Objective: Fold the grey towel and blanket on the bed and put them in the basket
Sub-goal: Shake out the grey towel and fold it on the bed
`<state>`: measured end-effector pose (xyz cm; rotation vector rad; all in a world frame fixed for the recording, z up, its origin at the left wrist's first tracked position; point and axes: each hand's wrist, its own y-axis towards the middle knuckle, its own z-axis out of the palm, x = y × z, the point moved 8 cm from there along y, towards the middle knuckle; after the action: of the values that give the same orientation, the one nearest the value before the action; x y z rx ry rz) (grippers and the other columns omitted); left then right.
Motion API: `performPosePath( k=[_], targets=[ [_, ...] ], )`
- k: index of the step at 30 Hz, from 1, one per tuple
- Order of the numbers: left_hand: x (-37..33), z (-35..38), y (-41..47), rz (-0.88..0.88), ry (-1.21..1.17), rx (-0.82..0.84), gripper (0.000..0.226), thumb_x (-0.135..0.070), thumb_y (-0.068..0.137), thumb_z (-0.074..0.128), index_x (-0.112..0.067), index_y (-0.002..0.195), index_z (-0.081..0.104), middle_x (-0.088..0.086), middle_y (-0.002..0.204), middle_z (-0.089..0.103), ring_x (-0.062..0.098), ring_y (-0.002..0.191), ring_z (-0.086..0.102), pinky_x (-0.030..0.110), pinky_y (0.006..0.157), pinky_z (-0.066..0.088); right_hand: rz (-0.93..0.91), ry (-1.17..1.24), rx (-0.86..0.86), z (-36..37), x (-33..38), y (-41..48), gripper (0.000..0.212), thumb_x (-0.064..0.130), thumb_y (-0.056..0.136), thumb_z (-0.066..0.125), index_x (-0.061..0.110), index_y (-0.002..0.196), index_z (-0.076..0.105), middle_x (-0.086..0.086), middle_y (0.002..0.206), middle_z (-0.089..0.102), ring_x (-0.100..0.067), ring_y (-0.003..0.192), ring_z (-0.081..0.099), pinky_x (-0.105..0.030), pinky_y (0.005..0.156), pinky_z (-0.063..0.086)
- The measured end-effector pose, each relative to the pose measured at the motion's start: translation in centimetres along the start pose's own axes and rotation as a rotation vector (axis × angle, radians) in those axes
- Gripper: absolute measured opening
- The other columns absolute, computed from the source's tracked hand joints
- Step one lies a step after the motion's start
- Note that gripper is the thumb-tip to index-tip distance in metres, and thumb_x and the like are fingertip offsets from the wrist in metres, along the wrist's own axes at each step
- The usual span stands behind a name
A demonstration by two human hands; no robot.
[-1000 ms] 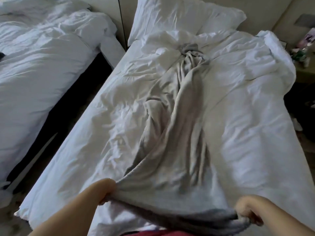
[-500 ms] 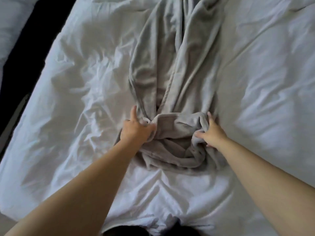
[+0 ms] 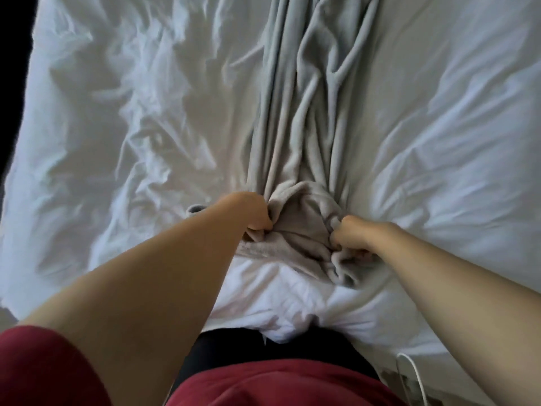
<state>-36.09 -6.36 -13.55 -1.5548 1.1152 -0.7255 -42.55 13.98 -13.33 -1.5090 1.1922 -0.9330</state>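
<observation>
A grey blanket point(image 3: 304, 112) lies bunched in long ridges down the middle of the white bed point(image 3: 117, 127), stretching away from me. Its near end is gathered into a crumpled heap between my hands. My left hand point(image 3: 251, 212) grips a fistful of the grey cloth on the left of that heap, knuckles up. My right hand point(image 3: 351, 232) is curled round the cloth on the right side. A small grey corner pokes out left of my left wrist. No basket is in view.
The white sheet point(image 3: 453, 142) is rumpled all round the blanket. A dark gap point(image 3: 11, 68) runs along the bed's left edge. A white cable point(image 3: 415, 373) hangs off the near right corner. My red top and dark trousers fill the bottom.
My view has tipped further down and closer. Both hands went from spread fingers on the heaped end to tight fists gripping the grey cloth, drawn slightly nearer to me.
</observation>
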Motion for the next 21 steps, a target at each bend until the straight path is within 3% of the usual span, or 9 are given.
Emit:
performPosePath(
  k=[2, 5, 7, 9, 11, 13, 16, 18, 21],
  targets=[
    [-0.1, 2.8, -1.7, -0.004, -0.054, 0.170, 0.031, -0.042, 0.084, 0.056, -0.014, 0.070, 0.060, 0.003, 0.075, 0.062, 0.018, 0.062, 0.056, 0.028, 0.061, 0.043, 0.086, 0.053, 0.185, 3.0, -1.2, -1.7, 0.007, 0.013, 0.073, 0.050, 0.008, 0.074, 0.056, -0.011, 0.058, 0.050, -0.021, 0.048, 0.047, -0.018, 0.046, 0.036],
    [-0.6, 6.3, -5.3, -0.054, -0.144, 0.321, 0.031, -0.039, 0.090, 0.053, -0.009, 0.079, 0.056, 0.010, 0.088, 0.057, 0.018, 0.060, 0.050, 0.022, 0.049, 0.036, 0.215, 0.022, 0.474, 8.0, -3.1, -5.4, 0.006, 0.011, 0.065, 0.047, 0.010, 0.063, 0.052, -0.005, 0.046, 0.044, -0.018, 0.042, 0.039, -0.016, 0.047, 0.034],
    [-1.3, 6.4, -7.4, -0.056, -0.156, 0.247, 0.031, -0.040, 0.090, 0.052, -0.011, 0.087, 0.061, 0.008, 0.084, 0.057, 0.016, 0.056, 0.048, 0.021, 0.045, 0.033, 0.205, -0.004, 0.543, 9.9, -3.4, -7.8, 0.007, 0.011, 0.065, 0.045, 0.009, 0.061, 0.051, -0.004, 0.042, 0.043, -0.017, 0.038, 0.039, -0.014, 0.047, 0.035],
    [-1.7, 3.1, -10.4, -0.052, -0.263, 0.110, 0.036, -0.041, 0.090, 0.050, -0.020, 0.067, 0.069, 0.005, 0.063, 0.056, 0.013, 0.042, 0.046, 0.018, 0.040, 0.034, 0.164, 0.091, 0.426, 7.4, -3.2, -9.7, 0.007, 0.010, 0.067, 0.043, 0.011, 0.062, 0.049, -0.008, 0.049, 0.042, -0.018, 0.043, 0.039, -0.016, 0.047, 0.034],
    [-2.0, -5.1, -14.9, -0.006, -0.544, -0.146, 0.053, -0.035, 0.087, 0.054, -0.018, 0.038, 0.062, 0.005, 0.053, 0.054, 0.013, 0.033, 0.043, 0.016, 0.045, 0.038, 0.121, 0.325, 0.114, -1.9, -2.6, -13.6, 0.011, 0.012, 0.075, 0.043, 0.015, 0.065, 0.047, -0.005, 0.052, 0.044, -0.017, 0.044, 0.041, -0.016, 0.046, 0.032],
    [-1.1, -19.3, -24.1, 0.098, -0.859, -0.661, 0.041, -0.032, 0.084, 0.061, -0.013, 0.047, 0.061, 0.004, 0.052, 0.059, 0.015, 0.034, 0.048, 0.019, 0.041, 0.039, -0.034, 0.586, -0.352, -18.4, -1.7, -23.3, 0.016, 0.013, 0.085, 0.045, 0.012, 0.070, 0.053, -0.004, 0.048, 0.052, -0.016, 0.039, 0.049, -0.016, 0.044, 0.038],
    [-0.6, -37.9, -47.4, 0.629, -1.175, -1.343, 0.011, -0.028, 0.082, 0.068, -0.018, 0.080, 0.066, -0.001, 0.068, 0.065, 0.012, 0.052, 0.061, 0.016, 0.038, 0.046, -0.441, 0.872, -1.236, -39.8, -2.9, -51.2, 0.032, 0.009, 0.091, 0.045, -0.005, 0.117, 0.058, -0.014, 0.092, 0.058, -0.022, 0.068, 0.056, -0.025, 0.054, 0.047],
    [-0.5, -42.9, -61.5, 0.949, -1.297, -1.547, 0.044, -0.029, 0.078, 0.076, -0.020, 0.119, 0.061, -0.002, 0.093, 0.065, 0.014, 0.081, 0.064, 0.021, 0.068, 0.056, -0.707, 0.947, -1.621, -44.3, -4.9, -68.2, 0.036, 0.012, 0.093, 0.046, 0.000, 0.126, 0.054, -0.018, 0.111, 0.059, -0.021, 0.083, 0.057, -0.028, 0.052, 0.052],
    [0.2, -44.2, -71.7, 1.070, -1.301, -1.621, 0.070, -0.033, 0.086, 0.069, -0.018, 0.145, 0.035, 0.004, 0.126, 0.056, 0.020, 0.111, 0.059, 0.027, 0.089, 0.048, -0.847, 0.972, -1.902, -43.4, -7.4, -80.4, 0.036, 0.010, 0.092, 0.042, 0.014, 0.122, 0.061, -0.015, 0.120, 0.062, -0.031, 0.094, 0.063, -0.040, 0.060, 0.061]
  ],
)
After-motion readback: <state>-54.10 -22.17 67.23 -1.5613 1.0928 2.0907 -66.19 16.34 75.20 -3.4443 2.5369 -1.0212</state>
